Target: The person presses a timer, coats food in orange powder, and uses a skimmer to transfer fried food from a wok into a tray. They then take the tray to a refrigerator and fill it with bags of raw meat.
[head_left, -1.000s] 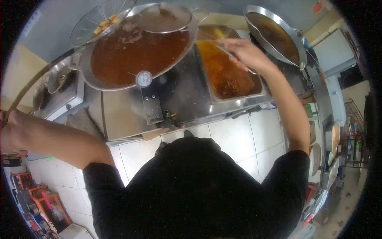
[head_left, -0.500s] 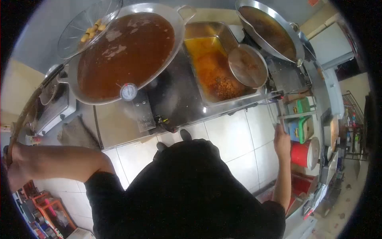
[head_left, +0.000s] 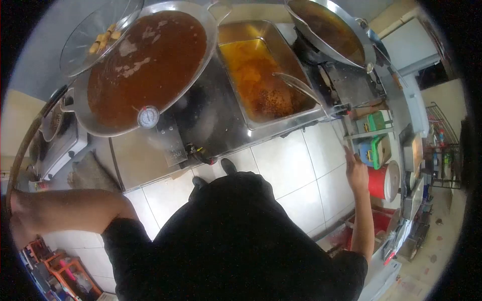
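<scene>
At the far left edge my left hand (head_left: 21, 213) is wrapped round the long handle (head_left: 31, 131) of a wire strainer (head_left: 83, 30), which holds a few pale pieces above a wok (head_left: 148, 65) of brown oil. On the right, my right hand (head_left: 356, 173) grips the thin handle of a round skimmer (head_left: 301, 86), now seen nearly edge-on over a steel tray (head_left: 288, 118) of yellow and brown oil with dark crumbs. A dial thermometer (head_left: 148, 117) is at the wok's near rim.
A second wok (head_left: 334, 30) of dark oil stands at the back right. Green containers (head_left: 375, 121) and a red bucket (head_left: 384, 181) are at the right. A folded cloth (head_left: 92, 174) and a small white stove (head_left: 64, 153) are at the left, above the tiled floor (head_left: 288, 163).
The skimmer has turned from flat to nearly edge-on over the tray. The woks, tray and strainer appear shifted slightly left and up in the view.
</scene>
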A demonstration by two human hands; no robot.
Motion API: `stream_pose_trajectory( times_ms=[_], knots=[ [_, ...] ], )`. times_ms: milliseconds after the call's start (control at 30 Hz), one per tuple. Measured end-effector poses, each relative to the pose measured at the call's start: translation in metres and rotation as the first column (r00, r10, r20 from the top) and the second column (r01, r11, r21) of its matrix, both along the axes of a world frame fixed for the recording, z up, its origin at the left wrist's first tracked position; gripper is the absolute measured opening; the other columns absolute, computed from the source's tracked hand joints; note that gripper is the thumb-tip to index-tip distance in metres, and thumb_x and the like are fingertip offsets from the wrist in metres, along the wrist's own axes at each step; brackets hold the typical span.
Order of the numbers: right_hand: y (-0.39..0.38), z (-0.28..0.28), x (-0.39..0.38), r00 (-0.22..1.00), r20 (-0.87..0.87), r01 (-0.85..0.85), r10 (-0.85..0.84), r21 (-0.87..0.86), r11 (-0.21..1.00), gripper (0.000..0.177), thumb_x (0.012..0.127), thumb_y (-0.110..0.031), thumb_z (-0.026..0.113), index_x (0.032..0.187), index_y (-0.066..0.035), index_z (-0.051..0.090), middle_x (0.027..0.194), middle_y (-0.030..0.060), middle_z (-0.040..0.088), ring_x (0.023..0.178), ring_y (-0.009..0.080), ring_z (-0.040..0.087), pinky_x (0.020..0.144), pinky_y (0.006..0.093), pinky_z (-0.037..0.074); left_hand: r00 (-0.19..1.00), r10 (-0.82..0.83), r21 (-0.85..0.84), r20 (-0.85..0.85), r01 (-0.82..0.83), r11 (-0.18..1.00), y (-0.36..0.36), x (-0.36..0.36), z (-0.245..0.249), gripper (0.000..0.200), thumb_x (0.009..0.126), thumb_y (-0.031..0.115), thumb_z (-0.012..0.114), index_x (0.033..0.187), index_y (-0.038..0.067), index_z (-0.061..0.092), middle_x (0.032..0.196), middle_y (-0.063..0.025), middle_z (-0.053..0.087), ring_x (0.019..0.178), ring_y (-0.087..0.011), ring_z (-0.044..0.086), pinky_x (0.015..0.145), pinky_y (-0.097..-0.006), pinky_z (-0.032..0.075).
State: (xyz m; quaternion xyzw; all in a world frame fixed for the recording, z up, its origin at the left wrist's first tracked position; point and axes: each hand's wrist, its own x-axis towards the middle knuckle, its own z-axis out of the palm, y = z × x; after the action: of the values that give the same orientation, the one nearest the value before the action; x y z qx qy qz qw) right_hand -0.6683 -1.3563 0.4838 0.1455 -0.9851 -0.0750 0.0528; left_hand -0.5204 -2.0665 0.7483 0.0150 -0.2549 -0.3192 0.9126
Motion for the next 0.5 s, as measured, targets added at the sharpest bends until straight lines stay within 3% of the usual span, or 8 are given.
stream_pose_trajectory(
  times_ms=[100, 200, 267, 367, 467, 500],
  knots=[
    [-0.01, 0.002, 0.0, 0.998, 0.058, 0.022, -0.018, -0.054, 0.998, 0.038, 0.101, -0.014, 0.053, 0.139, -0.017, 0.056, 0.096, 0.0239, 0.065, 0.077, 0.0446, 0.065, 0.064, 0.0533, 0.051, 0.999, -0.007, 0.04, -0.048, 0.009, 0.999, 0.009, 0.0, 0.001, 0.06, 0.098, 0.048, 0.063, 0.151, 0.046, 0.036, 0.063, 0.0114, 0.034, 0.05, -0.0024, 0.033, 0.046, -0.0191, 0.028],
    [-0.016, 0.0, 0.003, 0.999, 0.03, -0.008, 0.01, -0.077, 0.997, 0.036, 0.1, -0.014, 0.055, 0.136, -0.016, 0.059, 0.096, 0.0244, 0.065, 0.079, 0.0441, 0.065, 0.065, 0.0525, 0.052, 0.992, -0.026, 0.117, -0.121, 0.04, 0.992, 0.015, -0.002, 0.006, 0.06, 0.097, 0.047, 0.064, 0.151, 0.046, 0.036, 0.063, 0.0114, 0.034, 0.05, -0.0024, 0.033, 0.046, -0.0193, 0.028],
    [-0.025, -0.007, -0.018, 0.999, 0.012, -0.04, 0.042, -0.116, 0.992, 0.035, 0.1, -0.014, 0.056, 0.135, -0.016, 0.06, 0.098, 0.0245, 0.066, 0.081, 0.044, 0.066, 0.067, 0.0517, 0.053, 0.994, -0.015, 0.037, -0.107, 0.019, 0.999, 0.003, 0.006, 0.006, 0.059, 0.095, 0.047, 0.068, 0.148, 0.045, 0.042, 0.062, 0.0103, 0.035, 0.049, -0.0027, 0.033, 0.046, -0.0192, 0.027],
    [-0.068, -0.003, -0.048, 0.999, 0.01, -0.03, 0.031, -0.153, 0.988, 0.035, 0.099, -0.016, 0.057, 0.133, -0.015, 0.062, 0.104, 0.0257, 0.066, 0.086, 0.0443, 0.067, 0.072, 0.0505, 0.054, 0.985, -0.06, -0.094, 0.163, 0.076, 0.993, -0.004, 0.014, -0.002, 0.061, 0.1, 0.052, 0.057, 0.153, 0.049, 0.026, 0.065, 0.011, 0.031, 0.052, -0.0017, 0.032, 0.047, -0.0176, 0.026],
    [-0.104, -0.018, -0.1, 0.999, -0.006, -0.038, 0.037, -0.162, 0.986, 0.036, 0.099, -0.018, 0.057, 0.135, -0.014, 0.06, 0.114, 0.0275, 0.064, 0.093, 0.0448, 0.066, 0.077, 0.0503, 0.055, 0.99, 0.019, -0.031, 0.141, -0.015, 0.999, 0.024, 0.02, -0.002, 0.056, 0.102, 0.052, 0.052, 0.153, 0.045, 0.028, 0.067, 0.0112, 0.029, 0.055, -0.0004, 0.032, 0.05, -0.0173, 0.027],
    [-0.114, -0.031, -0.115, 0.998, -0.025, -0.056, 0.053, -0.164, 0.985, 0.038, 0.1, -0.02, 0.057, 0.137, -0.014, 0.059, 0.118, 0.0282, 0.062, 0.097, 0.045, 0.066, 0.079, 0.0506, 0.056, 0.992, 0.021, -0.029, 0.122, -0.017, 0.999, 0.019, 0.025, -0.005, 0.049, 0.1, 0.049, 0.053, 0.143, 0.041, 0.03, 0.067, 0.009, 0.032, 0.056, -0.0028, 0.034, 0.05, -0.0192, 0.029]
  ],
)
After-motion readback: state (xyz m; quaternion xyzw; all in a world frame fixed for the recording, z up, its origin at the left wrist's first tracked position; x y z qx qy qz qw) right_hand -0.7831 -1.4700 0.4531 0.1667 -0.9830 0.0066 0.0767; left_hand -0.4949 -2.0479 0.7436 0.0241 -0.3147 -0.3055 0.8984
